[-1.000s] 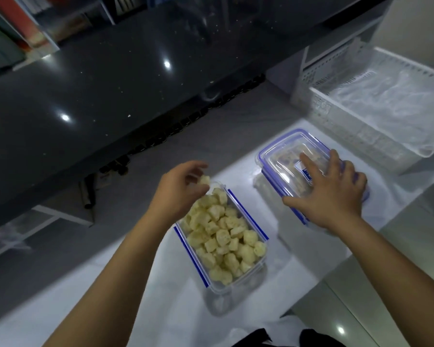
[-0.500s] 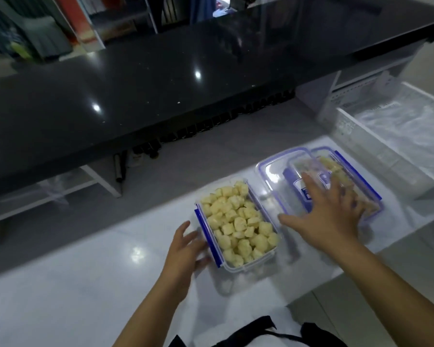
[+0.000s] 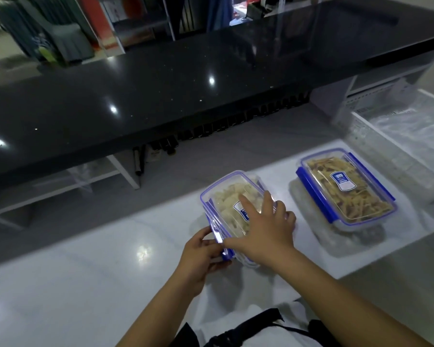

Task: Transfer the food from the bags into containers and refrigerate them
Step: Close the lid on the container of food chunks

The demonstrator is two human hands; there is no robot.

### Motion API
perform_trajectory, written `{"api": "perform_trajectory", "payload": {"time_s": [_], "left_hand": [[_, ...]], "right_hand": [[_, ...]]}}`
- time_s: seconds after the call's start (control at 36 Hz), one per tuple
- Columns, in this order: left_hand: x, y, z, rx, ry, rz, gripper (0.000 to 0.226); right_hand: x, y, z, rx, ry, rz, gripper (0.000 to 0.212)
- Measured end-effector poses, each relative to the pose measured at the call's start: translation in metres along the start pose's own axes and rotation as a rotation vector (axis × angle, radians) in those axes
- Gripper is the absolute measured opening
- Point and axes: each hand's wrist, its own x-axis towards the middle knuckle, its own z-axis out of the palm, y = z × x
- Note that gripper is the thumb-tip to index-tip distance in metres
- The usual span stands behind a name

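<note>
**Q:** What was shown at the centre of the view, and how were the hands placed?

**A:** A clear rectangular plastic container with blue clip latches, filled with pale cubed food, was set on the white countertop. The right hand was laid flat on its transparent lid, fingers straight. The left hand, at about 7 o'clock of the container, was curled round the blue side latch, which was pinched between thumb and fingers.

**Q:** Where was the other food?

**A:** At 3 o'clock, well apart, a second clear lidded container of yellowish strips was seen, its latches apparently down. A white perforated basket lined with plastic film lay beyond, at 1 o'clock.

**Q:** How might the closing be done well?

**A:** The lid appeared slightly askew. It would best be seated evenly under steady downward pressure before each latch is folded down, opposite sides being taken in turn; refrigeration was judged not yet begun.
</note>
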Motion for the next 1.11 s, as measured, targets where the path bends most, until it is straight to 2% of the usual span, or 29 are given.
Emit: {"api": "perform_trajectory", "payload": {"time_s": [0.17, 0.25, 0.42, 0.81, 0.94, 1.11], "left_hand": [[-0.004, -0.003, -0.011, -0.014, 0.004, -0.005, 0.041], [-0.008, -0.008, -0.017, -0.027, -0.007, 0.004, 0.044], [-0.016, -0.013, -0.023, -0.058, -0.061, 0.011, 0.051], [-0.022, -0.022, -0.026, -0.018, -0.098, 0.009, 0.051], [-0.019, -0.022, -0.03, -0.017, -0.062, 0.031, 0.049], [-0.013, -0.021, -0.039, 0.002, 0.017, 0.073, 0.057]], "right_hand": [[-0.011, -0.001, -0.007, 0.105, -0.042, -0.021, 0.116], [-0.02, 0.006, -0.014, 0.169, 0.04, -0.016, 0.114], [-0.024, 0.025, -0.012, 0.116, 0.058, 0.085, 0.108], [-0.019, 0.0, 0.02, -0.085, 0.067, -0.004, 0.112], [-0.015, 0.006, 0.009, -0.099, -0.004, -0.056, 0.111], [-0.019, 0.016, 0.001, -0.068, -0.111, -0.151, 0.094]]}}
